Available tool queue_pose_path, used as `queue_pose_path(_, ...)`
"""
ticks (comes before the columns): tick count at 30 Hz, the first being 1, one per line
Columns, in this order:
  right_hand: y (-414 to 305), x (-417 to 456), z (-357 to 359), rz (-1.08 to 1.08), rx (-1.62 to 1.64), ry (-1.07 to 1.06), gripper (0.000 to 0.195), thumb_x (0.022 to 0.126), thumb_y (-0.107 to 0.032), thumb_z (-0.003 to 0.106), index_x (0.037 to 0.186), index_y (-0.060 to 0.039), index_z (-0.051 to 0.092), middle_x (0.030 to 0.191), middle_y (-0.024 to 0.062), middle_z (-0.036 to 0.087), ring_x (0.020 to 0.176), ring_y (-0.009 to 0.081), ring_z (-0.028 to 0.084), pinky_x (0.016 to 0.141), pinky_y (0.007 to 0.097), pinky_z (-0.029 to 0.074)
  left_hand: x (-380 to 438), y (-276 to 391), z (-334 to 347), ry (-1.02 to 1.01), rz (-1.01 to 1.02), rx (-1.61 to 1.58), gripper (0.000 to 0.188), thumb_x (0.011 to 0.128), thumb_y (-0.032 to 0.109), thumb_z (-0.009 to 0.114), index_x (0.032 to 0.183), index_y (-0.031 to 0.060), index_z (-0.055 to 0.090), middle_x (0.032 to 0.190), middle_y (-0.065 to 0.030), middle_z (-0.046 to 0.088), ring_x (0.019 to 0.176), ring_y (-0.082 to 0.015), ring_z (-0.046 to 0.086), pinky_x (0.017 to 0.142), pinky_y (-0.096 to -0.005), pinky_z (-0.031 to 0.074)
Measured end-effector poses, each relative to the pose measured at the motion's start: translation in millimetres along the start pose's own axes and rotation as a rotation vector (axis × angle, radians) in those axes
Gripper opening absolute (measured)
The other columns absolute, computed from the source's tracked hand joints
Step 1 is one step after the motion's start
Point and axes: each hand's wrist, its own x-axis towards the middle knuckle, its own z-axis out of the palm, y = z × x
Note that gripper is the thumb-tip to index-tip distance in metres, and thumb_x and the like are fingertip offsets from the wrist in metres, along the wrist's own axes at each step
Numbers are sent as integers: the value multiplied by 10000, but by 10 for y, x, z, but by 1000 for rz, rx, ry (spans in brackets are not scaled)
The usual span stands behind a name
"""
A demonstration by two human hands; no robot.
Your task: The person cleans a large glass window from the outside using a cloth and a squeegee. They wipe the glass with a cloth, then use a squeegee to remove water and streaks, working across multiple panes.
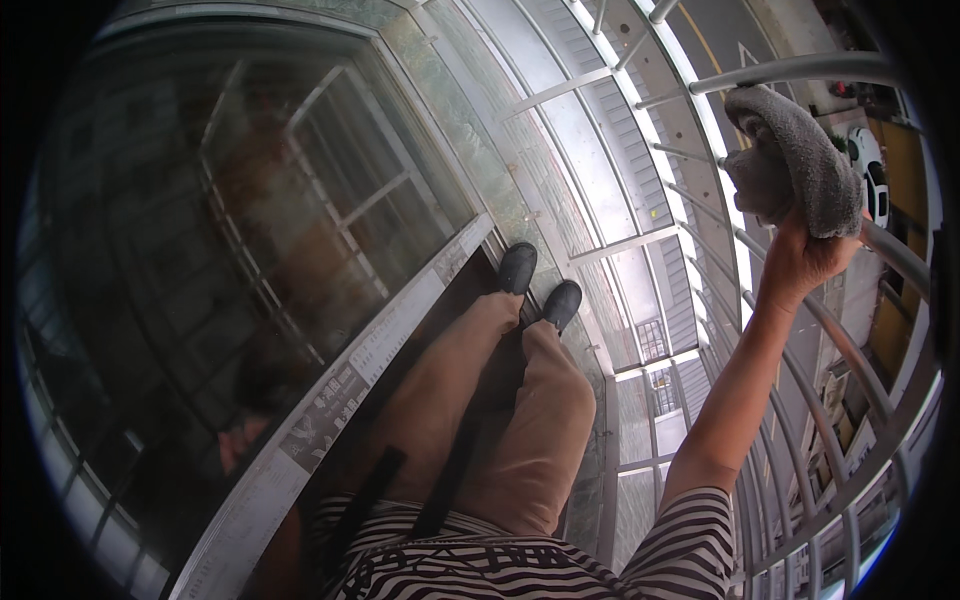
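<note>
My right hand [806,259] reaches out at the right of the view and grips a bunched grey terry cloth [825,169]. The cloth lies over a rounded metal bar [900,259] of the outer guard rail, its folds hanging around the hand. At the lower left, skin-coloured fingers [240,442] show dimly by the edge of the window frame [337,397]; they seem to be my left hand, seen through or reflected in the dark glass [247,187]. What that hand touches is hidden.
My dark shoes [517,268] stand on the narrow sill by the sliding track. Metal bars of a cage [622,247] curve around the ledge. Beyond and below them lie a street [720,45] and a parked white car [866,172].
</note>
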Motion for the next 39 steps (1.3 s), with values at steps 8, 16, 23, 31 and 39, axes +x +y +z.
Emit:
queue_pose_path(8, 147, 22, -50, 27, 179, 18, 298, 793, 25, 716, 1078, 1, 635, 1099, 103, 606, 1011, 193, 599, 911, 303, 438, 78, -80, -12, 25, -109, 191, 176, 979, 240, 497, 939, 97, 592, 953, -87, 595, 960, -188, 570, 845, -397, 478)
queue_pose_path(16, -475, -653, -210, 299, 231, -55, 380, 785, -8, 688, 1156, -5, 610, 1296, 145, 535, 1231, 267, 502, 1001, 345, 414, -103, -920, 573, 148, -300, 759, 324, 942, 155, 558, 1254, 75, 532, 1194, -82, 606, 1128, -204, 562, 884, -366, 457)
queue_pose_path(23, -754, -2445, -921, 896, -89, -495, 327, 708, -113, 686, 1023, -43, 633, 849, 186, 662, 783, 381, 642, 700, 386, 513, -7, -1136, 653, 198, -376, 754, 406, 915, 222, 597, 1278, 57, 517, 1168, -84, 597, 1058, -191, 575, 839, -322, 459)
queue_pose_path(31, -802, -3503, -1687, 1295, -548, -789, 371, 712, -226, 645, 1033, -68, 544, 803, 185, 660, 754, 421, 627, 675, 505, 487, 288, -1534, 1300, -614, 238, 1541, 359, 759, 81, 695, 1104, 26, 613, 1154, -127, 568, 1057, -271, 544, 962, -420, 401)
queue_pose_path(39, -1333, -4322, -2798, 1575, -879, -1240, 507, 746, -296, 619, 1198, -70, 584, 1405, 171, 425, 1314, 334, 376, 1040, 524, 294, 667, -1720, 1550, -730, 638, 1966, 389, 807, 172, 678, 1170, 72, 579, 1253, -133, 517, 1187, -327, 480, 1069, -564, 273)
